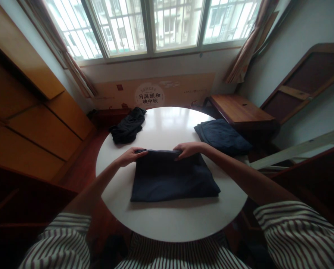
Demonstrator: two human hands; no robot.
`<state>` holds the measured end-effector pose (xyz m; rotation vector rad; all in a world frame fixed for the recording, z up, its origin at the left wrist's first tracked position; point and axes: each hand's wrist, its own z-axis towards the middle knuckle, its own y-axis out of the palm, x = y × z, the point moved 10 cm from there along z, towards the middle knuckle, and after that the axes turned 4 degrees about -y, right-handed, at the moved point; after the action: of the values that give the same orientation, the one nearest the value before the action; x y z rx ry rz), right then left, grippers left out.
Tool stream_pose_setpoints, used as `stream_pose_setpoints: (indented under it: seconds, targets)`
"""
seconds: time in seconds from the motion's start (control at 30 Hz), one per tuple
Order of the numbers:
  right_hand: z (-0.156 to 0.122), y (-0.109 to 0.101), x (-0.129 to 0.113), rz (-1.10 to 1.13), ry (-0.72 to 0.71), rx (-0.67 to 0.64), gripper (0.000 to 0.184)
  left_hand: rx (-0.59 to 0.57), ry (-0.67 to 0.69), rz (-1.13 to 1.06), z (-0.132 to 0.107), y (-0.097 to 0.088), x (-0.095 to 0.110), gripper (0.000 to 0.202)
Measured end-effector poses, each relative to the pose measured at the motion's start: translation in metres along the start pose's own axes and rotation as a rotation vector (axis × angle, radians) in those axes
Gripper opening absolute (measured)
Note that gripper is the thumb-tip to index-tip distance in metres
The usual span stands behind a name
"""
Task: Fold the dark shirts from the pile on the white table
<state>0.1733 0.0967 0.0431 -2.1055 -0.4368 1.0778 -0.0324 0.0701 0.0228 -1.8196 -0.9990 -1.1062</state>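
A dark folded garment [172, 177] lies flat in the middle of a round white table [167, 220]. My left hand [131, 155] pinches its far left corner, fingers closed on the cloth. At the far right corner my right hand [187, 149] grips the same far edge, fingers curled over it. Both arms reach out from striped sleeves at the bottom of the view.
A crumpled black garment [127, 127] sits at the table's far left edge. A folded dark garment [222, 136] lies at the far right, partly off the rim. A wooden side table [239, 108] stands behind it, wooden cabinets [29, 127] along the left wall.
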Motion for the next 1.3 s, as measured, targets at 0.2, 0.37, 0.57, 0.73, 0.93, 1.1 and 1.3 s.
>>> stream_pose_setpoints:
  seconds: [0.2,0.37,0.57,0.73,0.93,1.1,1.3]
  targets:
    - [-0.018,-0.050,-0.001,0.030,-0.022,0.186,0.040,0.192,0.303,-0.022,0.008,-0.024,0.054,0.054]
    - [-0.079,-0.140,-0.059,-0.374,-0.126,0.699,0.033,0.558,0.817,0.339,-0.037,-0.056,0.179,0.039]
    - [-0.132,-0.128,-0.111,-0.716,-0.143,0.851,0.032,0.497,1.140,0.758,-0.098,-0.019,0.202,0.018]
    - [-0.115,-0.010,-0.096,-0.864,-0.248,0.667,0.038,0.178,1.098,1.062,-0.122,0.047,0.089,0.037]
    - [-0.116,0.088,-0.063,-0.767,-0.180,0.699,0.048,0.105,1.050,1.230,-0.169,0.079,0.011,0.050]
    - [-0.145,0.088,-0.034,-0.629,-0.155,0.754,0.055,0.086,0.955,1.227,-0.183,0.079,0.005,0.049]
    - [-0.169,0.090,-0.042,-0.525,-0.192,0.766,0.052,0.187,0.781,1.064,-0.174,0.077,0.007,0.043]
